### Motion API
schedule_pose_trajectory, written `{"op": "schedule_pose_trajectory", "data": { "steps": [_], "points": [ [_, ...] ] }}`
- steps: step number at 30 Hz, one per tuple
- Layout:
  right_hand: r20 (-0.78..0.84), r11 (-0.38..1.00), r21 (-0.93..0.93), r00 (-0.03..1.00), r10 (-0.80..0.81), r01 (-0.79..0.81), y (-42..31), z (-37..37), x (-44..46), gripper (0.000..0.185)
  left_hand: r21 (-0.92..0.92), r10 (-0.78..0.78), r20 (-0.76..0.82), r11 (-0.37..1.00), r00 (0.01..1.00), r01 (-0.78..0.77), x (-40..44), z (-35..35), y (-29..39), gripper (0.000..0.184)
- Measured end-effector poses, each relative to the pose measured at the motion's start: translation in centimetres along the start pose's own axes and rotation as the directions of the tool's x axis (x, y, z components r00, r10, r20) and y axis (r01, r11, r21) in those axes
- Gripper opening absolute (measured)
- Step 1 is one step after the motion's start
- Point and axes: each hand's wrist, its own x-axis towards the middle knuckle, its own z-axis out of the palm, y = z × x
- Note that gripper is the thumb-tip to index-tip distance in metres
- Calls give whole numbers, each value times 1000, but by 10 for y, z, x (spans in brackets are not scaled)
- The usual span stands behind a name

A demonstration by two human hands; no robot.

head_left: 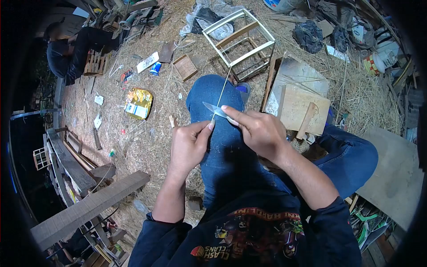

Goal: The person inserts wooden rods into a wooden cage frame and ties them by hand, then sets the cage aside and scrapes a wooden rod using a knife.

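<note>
My left hand (pixel 189 144) is closed, pinching the lower end of a thin, pale stick (pixel 224 86) between thumb and fingertips. The stick slants up across my jeans-covered knee toward a wooden frame. In my right hand (pixel 264 131) is a knife, its pointed blade (pixel 213 108) facing left and lying against the stick just above my left fingertips. My right index finger stretches along the blade; the handle is hidden inside my palm. Beyond my knee stands the open box-shaped frame (pixel 252 58) of light wooden strips.
Flat boards (pixel 307 107) lie right of my knee. A shallow wooden box (pixel 185 67), a blue can (pixel 155 68) and a yellow package (pixel 142 98) rest on the shaving-strewn ground. A thick beam (pixel 93 209) crosses the lower left. Another person (pixel 62 58) sits at the upper left.
</note>
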Motion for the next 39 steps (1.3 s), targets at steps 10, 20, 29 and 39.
{"op": "schedule_pose_trajectory", "data": {
  "steps": [10,20,29,39],
  "points": [
    [26,999,33,1000,-12,11,-1,1,0,41,-35,-20,-10,999,1000,20,1,3,-10,18],
    [37,1000,10,999,17,-18,-1,-3,2,39,146,58,-44,988,997,-51,-4,2,6,16],
    [-3,999,41,1000,0,1,0,-3,2,39,206,102,-47,974,994,-90,-3,3,5,15],
    [70,1000,-3,997,-10,11,-10,-8,-2,41,196,117,-48,975,992,-106,-3,3,3,16]
  ]
}}
